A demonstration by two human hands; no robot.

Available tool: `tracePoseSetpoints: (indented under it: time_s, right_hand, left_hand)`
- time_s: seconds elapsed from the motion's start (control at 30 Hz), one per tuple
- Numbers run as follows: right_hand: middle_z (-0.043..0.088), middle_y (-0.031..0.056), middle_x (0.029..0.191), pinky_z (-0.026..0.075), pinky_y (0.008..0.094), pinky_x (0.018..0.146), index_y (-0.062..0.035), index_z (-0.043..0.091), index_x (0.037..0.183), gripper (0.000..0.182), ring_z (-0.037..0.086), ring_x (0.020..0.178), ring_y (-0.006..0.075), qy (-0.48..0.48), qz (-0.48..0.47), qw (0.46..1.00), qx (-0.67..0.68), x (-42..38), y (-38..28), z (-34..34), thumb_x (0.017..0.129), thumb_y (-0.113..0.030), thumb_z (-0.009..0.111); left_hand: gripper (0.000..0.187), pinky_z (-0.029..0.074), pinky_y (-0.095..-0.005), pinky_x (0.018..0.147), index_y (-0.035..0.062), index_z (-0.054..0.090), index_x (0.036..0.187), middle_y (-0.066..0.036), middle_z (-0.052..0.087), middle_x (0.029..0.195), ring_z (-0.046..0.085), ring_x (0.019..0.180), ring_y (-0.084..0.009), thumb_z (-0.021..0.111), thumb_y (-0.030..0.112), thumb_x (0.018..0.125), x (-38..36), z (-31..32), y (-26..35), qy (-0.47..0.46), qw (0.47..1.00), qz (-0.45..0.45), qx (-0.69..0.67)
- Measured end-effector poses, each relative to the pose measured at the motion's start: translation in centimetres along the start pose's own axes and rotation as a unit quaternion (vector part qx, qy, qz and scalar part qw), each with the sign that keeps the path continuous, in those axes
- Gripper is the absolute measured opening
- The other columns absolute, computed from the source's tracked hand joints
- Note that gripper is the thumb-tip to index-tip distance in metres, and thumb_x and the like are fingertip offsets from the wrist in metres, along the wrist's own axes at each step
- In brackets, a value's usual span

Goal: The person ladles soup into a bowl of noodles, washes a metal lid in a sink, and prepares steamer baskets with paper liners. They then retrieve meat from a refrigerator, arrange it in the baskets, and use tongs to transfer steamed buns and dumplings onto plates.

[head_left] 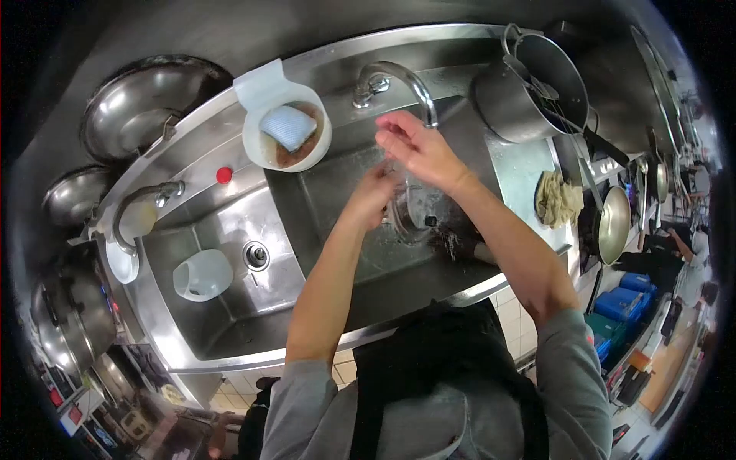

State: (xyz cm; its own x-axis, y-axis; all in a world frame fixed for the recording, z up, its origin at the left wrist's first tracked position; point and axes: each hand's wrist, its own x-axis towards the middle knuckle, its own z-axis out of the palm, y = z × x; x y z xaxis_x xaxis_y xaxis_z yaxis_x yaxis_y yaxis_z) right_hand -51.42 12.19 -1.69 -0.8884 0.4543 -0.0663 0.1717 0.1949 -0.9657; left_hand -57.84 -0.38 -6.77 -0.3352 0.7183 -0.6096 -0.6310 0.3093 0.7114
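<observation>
My left hand (pixel 372 198) is closed at the near-left rim of a clear glass lid (pixel 412 208) with a dark knob, held tilted over the right sink basin (pixel 330 230). Water splashes around the lid. My right hand (pixel 420 153) is just below the spout of the chrome faucet (pixel 406 77), above the lid. Its fingers reach left, extended and slightly bent, with nothing seen in them. Splashing water partly hides my left fingertips and the lid's rim.
A white cut-down container (pixel 253 142) holding a blue pad (pixel 288 127) stands behind the basin divider. Left basin: translucent plastic jug (pixel 203 274). Red cap (pixel 224 175) on the ledge. At right: large pot (pixel 498 100) with utensils, crumpled cloth (pixel 558 199), hanging pan (pixel 614 226).
</observation>
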Motion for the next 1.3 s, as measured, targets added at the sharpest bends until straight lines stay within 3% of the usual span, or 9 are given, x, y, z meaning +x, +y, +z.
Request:
tracePoseSetpoints:
  time_s: [0.17, 0.23, 0.37, 0.53, 0.8, 0.9, 1.07, 1.23, 1.3]
  right_hand:
    - [0.055, 0.0197, 0.137, 0.052, 0.0375, 0.094, -0.0001, 0.054, 0.134, 0.055, 0.060, 0.120, 0.0295, 0.139, 0.004, 0.987, -0.078, -2.9, 1.9, -3.7, 0.097, -0.039, 0.064]
    - [0.054, 0.0184, 0.137, 0.052, 0.0380, 0.094, -0.0005, 0.054, 0.135, 0.055, 0.059, 0.121, 0.0291, 0.178, 0.044, 0.981, -0.064, -5.0, 5.7, -6.0, 0.097, -0.039, 0.063]
    - [0.056, 0.0136, 0.136, 0.049, 0.0379, 0.097, -0.0019, 0.053, 0.135, 0.054, 0.060, 0.118, 0.0265, 0.253, 0.275, 0.903, 0.212, -9.3, 4.7, -6.4, 0.098, -0.041, 0.063]
    - [0.064, 0.0098, 0.122, 0.050, 0.0344, 0.091, -0.0004, 0.050, 0.135, 0.056, 0.062, 0.109, 0.0197, 0.170, 0.272, 0.838, 0.441, -11.0, 5.6, -4.7, 0.098, -0.040, 0.065]
    - [0.066, 0.0127, 0.106, 0.051, 0.0318, 0.079, 0.0071, 0.057, 0.121, 0.038, 0.064, 0.095, 0.0191, 0.237, 0.270, 0.895, 0.264, -11.1, 9.0, -6.2, 0.095, -0.020, 0.065]
    - [0.068, 0.0091, 0.099, 0.051, 0.0297, 0.076, 0.0065, 0.061, 0.116, 0.027, 0.065, 0.089, 0.0163, 0.246, 0.232, 0.901, 0.273, -11.9, 7.0, -6.2, 0.097, -0.012, 0.061]
    - [0.069, 0.0107, 0.095, 0.052, 0.0288, 0.069, 0.0057, 0.063, 0.109, 0.022, 0.067, 0.083, 0.0181, 0.284, 0.213, 0.874, 0.332, -15.0, 7.0, -6.4, 0.094, -0.011, 0.063]
    - [0.068, 0.0110, 0.087, 0.052, 0.0313, 0.062, 0.0070, 0.062, 0.105, 0.026, 0.065, 0.070, 0.0175, 0.290, 0.272, 0.878, 0.268, -19.1, 5.2, -6.8, 0.089, -0.013, 0.067]
    - [0.066, 0.0091, 0.084, 0.049, 0.0308, 0.060, 0.0060, 0.063, 0.104, 0.024, 0.062, 0.069, 0.0162, 0.298, 0.249, 0.882, 0.268, -20.1, 5.2, -6.6, 0.090, -0.014, 0.065]
  left_hand:
    - [0.034, 0.053, -0.0433, 0.089, -0.0005, 0.060, 0.125, -0.014, 0.069, 0.116, 0.067, 0.105, -0.0282, 0.059, 0.018, 0.095, 4.9, 4.6, 2.1, -0.112, 0.927, 0.170, 0.316]
    - [0.030, 0.053, -0.0472, 0.086, 0.0007, 0.062, 0.118, -0.022, 0.069, 0.111, 0.067, 0.106, -0.0367, 0.060, 0.014, 0.091, 5.9, 6.9, 2.0, -0.050, 0.765, 0.215, 0.605]
    - [0.031, 0.053, -0.0532, 0.084, -0.0074, 0.055, 0.117, -0.033, 0.065, 0.104, 0.064, 0.100, -0.0459, 0.056, 0.004, 0.088, 2.8, 9.2, -0.8, 0.032, 0.789, 0.254, 0.558]
    - [0.044, 0.049, -0.0509, 0.095, -0.0110, 0.043, 0.129, -0.035, 0.055, 0.122, 0.057, 0.113, -0.0488, 0.053, -0.002, 0.087, 0.9, 9.9, -5.4, 0.043, 0.797, 0.378, 0.468]
    - [0.069, 0.042, -0.0363, 0.109, -0.0083, 0.040, 0.146, -0.024, 0.047, 0.148, 0.052, 0.133, -0.0264, 0.069, 0.009, 0.085, -0.7, 7.7, -2.5, -0.199, 0.960, 0.125, 0.154]
    - [0.068, 0.040, -0.0405, 0.111, -0.0058, 0.039, 0.147, -0.028, 0.044, 0.149, 0.048, 0.136, -0.0333, 0.066, 0.018, 0.090, 1.4, 8.3, -2.7, -0.114, 0.981, 0.149, 0.051]
    - [0.071, 0.033, -0.0522, 0.116, -0.0018, 0.035, 0.150, -0.033, 0.032, 0.153, 0.030, 0.143, -0.0504, 0.065, 0.029, 0.094, 4.3, 9.8, -0.7, 0.110, 0.686, 0.398, 0.599]
    - [0.072, 0.042, -0.0468, 0.110, 0.0035, 0.049, 0.141, -0.026, 0.050, 0.143, 0.046, 0.137, -0.0380, 0.073, 0.043, 0.086, 6.6, 7.3, 2.3, 0.031, 0.702, 0.416, 0.577]
    - [0.051, 0.052, -0.0445, 0.095, 0.0081, 0.064, 0.121, -0.018, 0.068, 0.117, 0.064, 0.117, -0.0290, 0.075, 0.042, 0.085, 5.7, 8.1, 4.9, -0.077, 0.759, 0.130, 0.633]
